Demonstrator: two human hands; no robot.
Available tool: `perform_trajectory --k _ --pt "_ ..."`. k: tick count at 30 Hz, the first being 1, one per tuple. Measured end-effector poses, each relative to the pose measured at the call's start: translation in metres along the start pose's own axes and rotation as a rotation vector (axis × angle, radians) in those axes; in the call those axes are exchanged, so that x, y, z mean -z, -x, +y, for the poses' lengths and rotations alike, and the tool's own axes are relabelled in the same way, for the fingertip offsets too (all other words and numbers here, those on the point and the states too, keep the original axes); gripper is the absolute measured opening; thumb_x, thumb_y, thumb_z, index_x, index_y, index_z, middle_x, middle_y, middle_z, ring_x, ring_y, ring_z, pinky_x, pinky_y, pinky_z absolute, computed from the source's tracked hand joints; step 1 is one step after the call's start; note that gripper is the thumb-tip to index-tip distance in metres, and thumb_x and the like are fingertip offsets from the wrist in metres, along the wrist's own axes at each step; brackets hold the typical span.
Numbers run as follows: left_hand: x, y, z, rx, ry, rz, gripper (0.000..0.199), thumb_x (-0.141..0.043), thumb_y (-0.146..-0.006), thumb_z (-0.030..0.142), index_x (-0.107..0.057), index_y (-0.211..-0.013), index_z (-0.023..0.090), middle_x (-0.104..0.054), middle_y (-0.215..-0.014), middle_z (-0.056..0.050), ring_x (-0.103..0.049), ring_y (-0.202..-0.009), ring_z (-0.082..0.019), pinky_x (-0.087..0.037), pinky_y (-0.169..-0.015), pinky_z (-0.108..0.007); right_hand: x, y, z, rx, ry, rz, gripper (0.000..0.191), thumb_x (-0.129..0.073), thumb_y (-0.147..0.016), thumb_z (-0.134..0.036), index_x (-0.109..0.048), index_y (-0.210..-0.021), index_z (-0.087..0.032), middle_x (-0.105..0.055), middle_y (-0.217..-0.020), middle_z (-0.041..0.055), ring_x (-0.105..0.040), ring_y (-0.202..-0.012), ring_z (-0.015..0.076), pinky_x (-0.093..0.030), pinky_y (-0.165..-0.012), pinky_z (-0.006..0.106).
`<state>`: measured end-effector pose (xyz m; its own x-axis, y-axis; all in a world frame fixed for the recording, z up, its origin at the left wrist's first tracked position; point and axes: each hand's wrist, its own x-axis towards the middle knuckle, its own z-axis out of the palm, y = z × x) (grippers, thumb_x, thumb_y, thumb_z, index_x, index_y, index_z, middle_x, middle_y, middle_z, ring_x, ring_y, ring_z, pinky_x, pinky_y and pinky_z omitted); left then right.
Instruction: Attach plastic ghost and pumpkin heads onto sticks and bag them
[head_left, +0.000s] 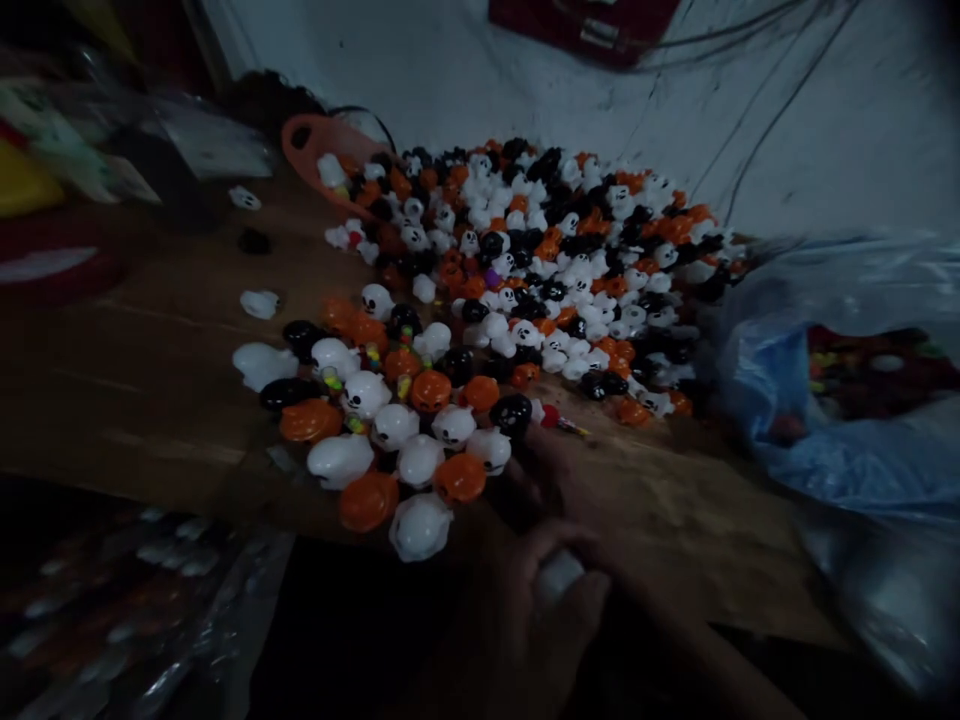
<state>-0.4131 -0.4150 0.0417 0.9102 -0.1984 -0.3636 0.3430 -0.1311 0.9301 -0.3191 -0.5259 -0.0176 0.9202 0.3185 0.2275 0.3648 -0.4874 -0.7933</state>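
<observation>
Where the two hands meet at the near edge of the table (697,520), a small white piece (559,575) sits between them, pinched in the grip of the left hand (525,600); the right hand (577,490) lies just beyond, touching it, though its grip is too dark to read. Just ahead and to the left of the hands lies a cluster of white, orange and black toy heads (390,420); farther out spreads the main heap (555,250). Off to the right sits a blue plastic bag (825,440).

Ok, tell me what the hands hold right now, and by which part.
A small white toy piece sits enclosed in the fingers of both hands together; which part is gripped cannot be told.
</observation>
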Motion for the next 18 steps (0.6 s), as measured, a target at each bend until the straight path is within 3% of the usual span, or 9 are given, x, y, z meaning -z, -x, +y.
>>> perform_trajectory --k 2,3,5,7,10,14,16,18 --pt "0.002 -0.007 -0.008 0.009 0.016 -0.025 0.030 -0.049 -0.085 0.042 -0.062 -0.104 0.022 -0.065 -0.085 -0.001 -0.059 -0.077 -0.015 -0.048 -0.068 -0.025 0.022 0.010 0.004 0.001 0.058 0.041 0.032 -0.052 -0.082 -0.026 -0.057 -0.114 -0.024 -0.060 -0.113 0.0058 -0.057 -0.100 0.0222 -0.049 -0.082 0.035" --pt "0.001 -0.013 -0.011 -0.060 -0.030 -0.008 0.027 -0.047 -0.087 0.039 -0.061 -0.102 0.022 -0.065 -0.085 -0.001 -0.059 -0.078 -0.015 -0.047 -0.069 -0.025 0.034 0.014 0.010 -0.005 0.088 0.080 0.033 -0.051 -0.083 -0.026 -0.056 -0.116 -0.024 -0.059 -0.116 0.0063 -0.057 -0.102 0.0226 -0.049 -0.082 0.035" --pt "-0.004 -0.030 -0.016 -0.253 -0.256 0.074 0.019 -0.049 -0.085 0.029 -0.060 -0.099 0.022 -0.065 -0.093 -0.001 -0.059 -0.085 -0.016 -0.047 -0.077 -0.027 0.055 0.017 0.025 0.031 0.168 0.170 0.034 -0.051 -0.085 -0.030 -0.056 -0.118 -0.024 -0.058 -0.117 0.0084 -0.056 -0.101 0.0237 -0.050 -0.080 0.036" --pt "-0.015 -0.049 -0.018 -0.341 -0.575 0.140 0.018 -0.049 -0.081 0.020 -0.060 -0.096 0.020 -0.064 -0.099 -0.003 -0.059 -0.089 -0.020 -0.047 -0.081 -0.034 0.068 0.009 0.044 0.160 0.307 0.149 0.031 -0.052 -0.086 -0.034 -0.059 -0.115 -0.024 -0.058 -0.116 0.0097 -0.055 -0.103 0.0253 -0.048 -0.083 0.040" --pt "-0.035 -0.068 -0.024 -0.282 -0.912 0.166 0.021 -0.043 -0.081 0.014 -0.058 -0.095 0.019 -0.062 -0.100 -0.005 -0.061 -0.083 -0.024 -0.051 -0.072 -0.039 0.071 -0.013 0.066 0.359 0.498 0.079 0.024 -0.051 -0.087 -0.032 -0.065 -0.104 -0.022 -0.061 -0.104 0.0100 -0.056 -0.095 0.0245 -0.048 -0.080 0.041" --pt "-0.054 -0.079 -0.033 -0.389 -1.036 0.208 0.019 -0.039 -0.087 0.019 -0.054 -0.099 0.020 -0.060 -0.101 -0.004 -0.060 -0.085 -0.023 -0.053 -0.069 -0.039 0.066 -0.036 0.083 0.454 0.662 0.030 0.024 -0.046 -0.090 -0.029 -0.066 -0.101 -0.020 -0.063 -0.094 0.0087 -0.055 -0.084 0.0215 -0.047 -0.072 0.036" --pt "-0.060 -0.091 -0.033 -0.424 -1.061 0.241 0.019 -0.037 -0.091 0.023 -0.054 -0.099 0.020 -0.058 -0.103 -0.004 -0.058 -0.090 -0.023 -0.052 -0.070 -0.039 0.069 -0.042 0.090 0.438 0.680 0.103 0.025 -0.043 -0.091 -0.029 -0.065 -0.100 -0.020 -0.062 -0.093 0.0087 -0.056 -0.083 0.0209 -0.048 -0.070 0.034" --pt "-0.065 -0.113 -0.026 -0.435 -1.091 0.319 0.022 -0.035 -0.093 0.024 -0.055 -0.099 0.020 -0.057 -0.103 -0.005 -0.057 -0.091 -0.022 -0.052 -0.068 -0.036 0.076 -0.045 0.099 0.386 0.680 0.267 0.027 -0.039 -0.091 -0.030 -0.063 -0.099 -0.019 -0.062 -0.094 0.0100 -0.057 -0.083 0.0218 -0.048 -0.068 0.034"
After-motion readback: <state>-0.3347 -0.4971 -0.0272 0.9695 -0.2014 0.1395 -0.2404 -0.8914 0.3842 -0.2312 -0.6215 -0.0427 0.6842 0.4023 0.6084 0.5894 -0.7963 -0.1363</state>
